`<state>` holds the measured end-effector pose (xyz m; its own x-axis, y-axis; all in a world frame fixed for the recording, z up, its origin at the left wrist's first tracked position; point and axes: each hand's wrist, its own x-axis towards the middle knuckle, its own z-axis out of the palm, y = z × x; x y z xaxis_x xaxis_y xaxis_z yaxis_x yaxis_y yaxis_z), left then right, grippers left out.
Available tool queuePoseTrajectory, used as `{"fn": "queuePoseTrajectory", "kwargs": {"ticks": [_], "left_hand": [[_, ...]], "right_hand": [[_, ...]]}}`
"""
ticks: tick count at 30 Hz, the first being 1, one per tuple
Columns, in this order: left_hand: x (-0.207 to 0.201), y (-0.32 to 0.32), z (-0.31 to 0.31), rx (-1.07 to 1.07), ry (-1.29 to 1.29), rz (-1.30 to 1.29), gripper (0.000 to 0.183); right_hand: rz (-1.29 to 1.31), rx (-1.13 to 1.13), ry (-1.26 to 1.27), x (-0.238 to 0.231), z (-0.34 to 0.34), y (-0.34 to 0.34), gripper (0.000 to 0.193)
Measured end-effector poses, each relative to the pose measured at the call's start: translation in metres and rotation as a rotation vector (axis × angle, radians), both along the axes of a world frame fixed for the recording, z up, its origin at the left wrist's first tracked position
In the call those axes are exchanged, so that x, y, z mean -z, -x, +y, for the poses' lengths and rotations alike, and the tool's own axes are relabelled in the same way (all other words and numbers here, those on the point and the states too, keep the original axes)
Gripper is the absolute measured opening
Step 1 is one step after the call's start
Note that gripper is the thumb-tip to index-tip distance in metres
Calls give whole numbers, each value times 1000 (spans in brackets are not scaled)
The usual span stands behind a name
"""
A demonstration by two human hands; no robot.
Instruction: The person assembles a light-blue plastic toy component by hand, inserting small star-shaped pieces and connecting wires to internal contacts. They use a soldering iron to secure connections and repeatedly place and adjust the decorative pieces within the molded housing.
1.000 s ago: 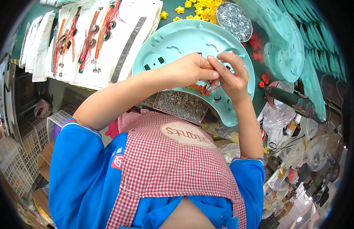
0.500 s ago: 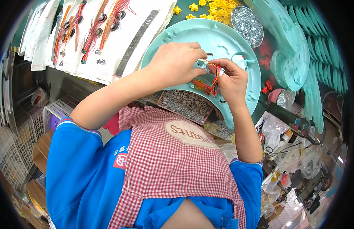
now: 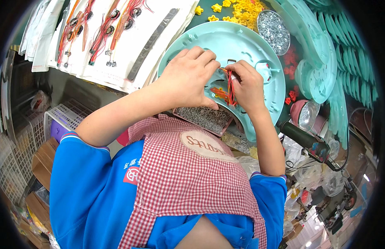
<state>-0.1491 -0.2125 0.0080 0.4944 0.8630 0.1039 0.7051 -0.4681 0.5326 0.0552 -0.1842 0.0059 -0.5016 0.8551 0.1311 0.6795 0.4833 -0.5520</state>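
A curved turquoise plastic shell (image 3: 192, 36) lies open side up in front of me. My right hand (image 3: 249, 85) pinches a bundle of red and orange wires (image 3: 231, 89) over the middle of the shell. Beside it my left hand (image 3: 188, 76) reaches in from the left, thumb spread away from its fingers, its fingertips close to the top of the wires. Orange and yellow parts (image 3: 219, 93) sit in the shell under the wires. A white round part (image 3: 263, 71) is fixed at the shell's right side. The right fingertips are partly hidden.
Wire sets with small speakers (image 3: 109, 30) lie on white sheets at the left. Yellow star pieces (image 3: 244, 12), a bowl of screws (image 3: 273, 32) and turquoise shells (image 3: 312, 79) stand behind and right. A screw tray (image 3: 202, 118) and a dark power screwdriver (image 3: 302, 139) are nearer me.
My left thumb has come away from the wires and moved down toward me, opening the hand. My right hand has shifted slightly left, still pinching the wires. The view has shifted a little.
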Motion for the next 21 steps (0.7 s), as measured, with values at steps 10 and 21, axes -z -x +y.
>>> {"fn": "queuePoseTrajectory", "kwargs": {"ticks": [10,21], "left_hand": [[-3,-1,-4,-14,14,35,81],[4,-16,-4,25,-21,-35,78]], "right_hand": [[64,86,123,-14,-2,-18,16],[-38,93,-52,-9,-5,-38,23]]}}
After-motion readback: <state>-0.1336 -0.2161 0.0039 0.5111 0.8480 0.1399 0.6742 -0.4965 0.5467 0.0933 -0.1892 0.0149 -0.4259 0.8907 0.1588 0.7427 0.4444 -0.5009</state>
